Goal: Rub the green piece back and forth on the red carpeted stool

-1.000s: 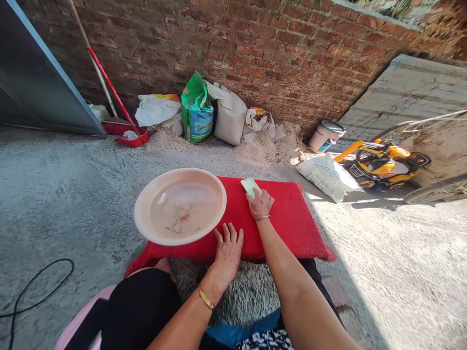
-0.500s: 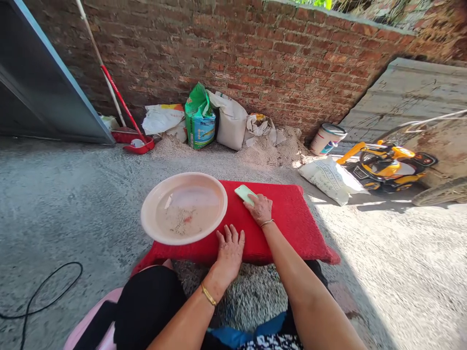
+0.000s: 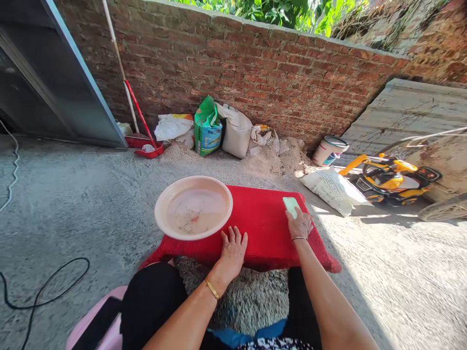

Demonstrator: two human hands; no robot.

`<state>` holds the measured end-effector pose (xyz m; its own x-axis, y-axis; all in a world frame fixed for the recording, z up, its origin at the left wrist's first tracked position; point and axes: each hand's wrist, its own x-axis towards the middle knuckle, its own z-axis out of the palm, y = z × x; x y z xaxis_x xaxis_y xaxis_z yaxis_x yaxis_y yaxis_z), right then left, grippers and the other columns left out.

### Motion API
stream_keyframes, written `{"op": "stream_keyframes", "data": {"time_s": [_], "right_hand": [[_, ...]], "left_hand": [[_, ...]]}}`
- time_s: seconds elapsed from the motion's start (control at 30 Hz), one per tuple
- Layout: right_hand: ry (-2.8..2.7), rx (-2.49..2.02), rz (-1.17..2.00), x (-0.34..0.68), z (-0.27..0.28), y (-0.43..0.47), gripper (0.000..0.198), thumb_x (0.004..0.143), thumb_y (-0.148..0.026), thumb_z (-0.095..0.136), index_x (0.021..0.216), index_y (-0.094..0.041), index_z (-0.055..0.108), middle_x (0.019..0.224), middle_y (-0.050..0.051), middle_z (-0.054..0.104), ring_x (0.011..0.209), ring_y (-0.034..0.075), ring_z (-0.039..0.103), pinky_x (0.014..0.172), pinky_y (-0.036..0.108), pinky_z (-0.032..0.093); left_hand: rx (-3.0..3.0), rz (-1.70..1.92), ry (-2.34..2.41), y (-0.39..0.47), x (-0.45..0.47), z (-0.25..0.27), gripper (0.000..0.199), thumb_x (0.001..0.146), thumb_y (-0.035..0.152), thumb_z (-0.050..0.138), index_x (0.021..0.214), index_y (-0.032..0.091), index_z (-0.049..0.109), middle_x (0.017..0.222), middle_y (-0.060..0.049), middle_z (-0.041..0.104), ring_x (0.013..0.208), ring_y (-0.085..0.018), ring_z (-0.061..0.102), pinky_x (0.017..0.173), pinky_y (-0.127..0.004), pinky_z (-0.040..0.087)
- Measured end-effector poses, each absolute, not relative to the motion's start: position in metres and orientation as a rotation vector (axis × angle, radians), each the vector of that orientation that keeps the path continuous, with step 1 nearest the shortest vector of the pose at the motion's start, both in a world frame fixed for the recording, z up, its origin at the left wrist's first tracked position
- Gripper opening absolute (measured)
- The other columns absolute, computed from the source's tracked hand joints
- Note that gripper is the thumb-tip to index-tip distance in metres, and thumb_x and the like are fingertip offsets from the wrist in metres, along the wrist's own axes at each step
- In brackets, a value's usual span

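Observation:
A red cloth (image 3: 260, 218) covers a low table or bench in front of my knees. My left hand (image 3: 233, 248) lies flat on the cloth near its front edge, fingers spread, close to the basin's right side. At the right end of the cloth, my right hand (image 3: 300, 224) grips a pale green flat block (image 3: 291, 206) with rounded corners and presses it on the fabric. The block's exact kind and underside are hidden. On the cloth's left part stands a pale pink basin (image 3: 160, 218) holding water, with small bits and a reddish patch showing inside.
Along the brick wall (image 3: 262, 82) stand a green bag (image 3: 207, 129), a white sack (image 3: 236, 133) and a red dustpan (image 3: 149, 151). A bucket (image 3: 329, 149), a flattened sack (image 3: 330, 189) and a yellow toy digger (image 3: 397, 177) are to the right. A black cable (image 3: 54, 296) lies at left.
My right hand has slid the pale green block rightward across the red cloth. My left hand stays on the cloth. The view has tilted up slightly.

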<state>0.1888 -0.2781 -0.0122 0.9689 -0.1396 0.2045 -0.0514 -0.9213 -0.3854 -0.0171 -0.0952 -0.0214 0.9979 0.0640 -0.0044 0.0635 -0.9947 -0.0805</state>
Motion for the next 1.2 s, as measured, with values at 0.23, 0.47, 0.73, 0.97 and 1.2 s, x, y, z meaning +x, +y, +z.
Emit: {"op": "stream_keyframes", "data": {"time_s": [0.23, 0.47, 0.73, 0.97, 1.2], "right_hand": [[-0.788, -2.731, -0.327, 0.115, -0.017, -0.215, 0.039, 0.087, -0.05, 0.055, 0.121, -0.032, 0.061, 0.117, 0.008, 0.056, 0.103, 0.023, 0.052, 0.087, 0.036, 0.034], [0.019, -2.914, -0.26, 0.143, -0.005, -0.304, 0.045, 0.087, -0.052, 0.051, 0.125, -0.028, 0.059, 0.121, 0.012, 0.054, 0.107, 0.03, 0.052, 0.087, 0.044, 0.035], [-0.474, -2.737, -0.336, 0.103, -0.013, -0.274, 0.041, 0.089, -0.049, 0.05, 0.123, -0.027, 0.059, 0.118, 0.01, 0.055, 0.109, 0.026, 0.052, 0.089, 0.039, 0.038], [-0.812, -2.804, -0.389, 0.083, -0.02, -0.248, 0.039, 0.085, -0.049, 0.057, 0.12, -0.031, 0.062, 0.12, 0.009, 0.056, 0.104, 0.025, 0.053, 0.089, 0.039, 0.036], [0.036, -2.89, -0.295, 0.122, -0.015, -0.33, 0.045, 0.09, -0.052, 0.046, 0.124, -0.026, 0.058, 0.118, 0.012, 0.056, 0.108, 0.028, 0.052, 0.088, 0.043, 0.036]], "left_hand": [[-3.04, -0.015, -0.085, -0.09, -0.018, -0.029, 0.082, 0.076, 0.049, 0.065, 0.144, 0.018, 0.033, 0.147, -0.025, 0.032, 0.135, -0.044, 0.027, 0.104, -0.065, 0.021], [-3.073, 0.037, -0.065, -0.091, -0.018, -0.021, 0.086, 0.073, 0.046, 0.069, 0.144, 0.017, 0.032, 0.147, -0.027, 0.03, 0.135, -0.046, 0.027, 0.103, -0.065, 0.025], [-3.105, 0.032, -0.167, -0.088, -0.02, -0.02, 0.092, 0.073, 0.048, 0.069, 0.147, 0.018, 0.024, 0.15, -0.025, 0.027, 0.138, -0.042, 0.024, 0.107, -0.064, 0.019], [-3.097, 0.07, -0.304, -0.082, -0.022, -0.027, 0.094, 0.072, 0.056, 0.065, 0.147, 0.016, 0.025, 0.151, -0.025, 0.022, 0.14, -0.041, 0.02, 0.108, -0.064, 0.016], [-3.096, 0.106, -0.28, -0.084, -0.022, -0.019, 0.085, 0.073, 0.047, 0.067, 0.144, 0.015, 0.033, 0.148, -0.026, 0.03, 0.136, -0.042, 0.028, 0.106, -0.065, 0.02]]}}
